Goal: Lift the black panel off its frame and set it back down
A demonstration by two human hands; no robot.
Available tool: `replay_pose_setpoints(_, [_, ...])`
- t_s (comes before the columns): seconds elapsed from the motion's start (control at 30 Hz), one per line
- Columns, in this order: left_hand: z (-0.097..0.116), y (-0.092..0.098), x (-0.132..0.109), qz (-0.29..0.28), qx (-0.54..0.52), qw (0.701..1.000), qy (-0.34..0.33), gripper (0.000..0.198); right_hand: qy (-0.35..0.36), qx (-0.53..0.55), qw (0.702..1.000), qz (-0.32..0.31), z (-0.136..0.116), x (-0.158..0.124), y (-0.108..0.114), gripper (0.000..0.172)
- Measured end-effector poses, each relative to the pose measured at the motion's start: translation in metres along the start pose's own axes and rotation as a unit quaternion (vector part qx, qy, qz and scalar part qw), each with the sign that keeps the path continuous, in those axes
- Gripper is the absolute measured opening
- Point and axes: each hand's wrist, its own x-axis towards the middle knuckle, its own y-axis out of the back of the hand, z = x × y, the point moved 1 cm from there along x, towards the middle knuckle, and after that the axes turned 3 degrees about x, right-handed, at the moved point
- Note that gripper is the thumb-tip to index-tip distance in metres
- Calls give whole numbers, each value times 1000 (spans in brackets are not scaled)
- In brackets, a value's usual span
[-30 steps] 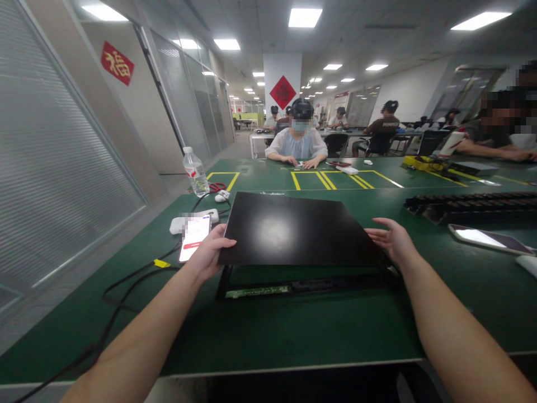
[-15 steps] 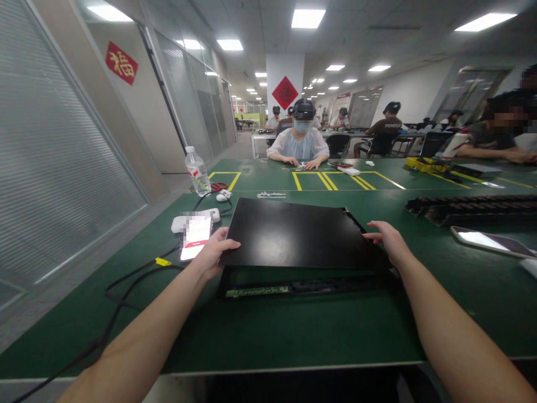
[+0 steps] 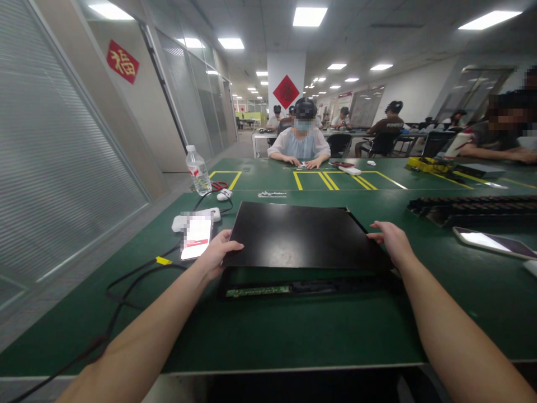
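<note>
Where left hand and right hand flank it: black display panel

Rectangular, softly glossy, one pale glare; above a black frame with green circuit board, on the green table. Left hand pinches the edge, thumb on top, other fingertips hidden; right fingers at opposite edge, grip cannot be told. Frame's far part covered.

We can read one gold character, 福, on the red diamond sign on the pale panel at left; the markings we see on the second red diamond, brown shirt, bottle label and lit phone are too blurred or small for us
</note>
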Motion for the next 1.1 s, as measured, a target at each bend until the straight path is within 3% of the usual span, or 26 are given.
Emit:
replay_pose_setpoints(0.23, [-2,-2,2,9,15,1000,9,51,15,-92,996,-3,-1,2,2,37])
replay_pose_setpoints(0.53, [-9,2,4,4,23,1000,10,48,29,-190,981,-3,-13,-7,2,35])
replay_pose_setpoints(0.73, [-6,-3,1,16,5,1000,23,31,26,-189,981,-37,-19,-11,-2,33])
replay_pose_setpoints(0.9, [-3,-10,-2,34,-7,999,33,15,60,-208,975,43,-21,-12,3,27])
replay_pose_setpoints(1.1, [-8,-5,5,42,-7,999,16,12,37,-215,976,15,-13,-6,5,30])
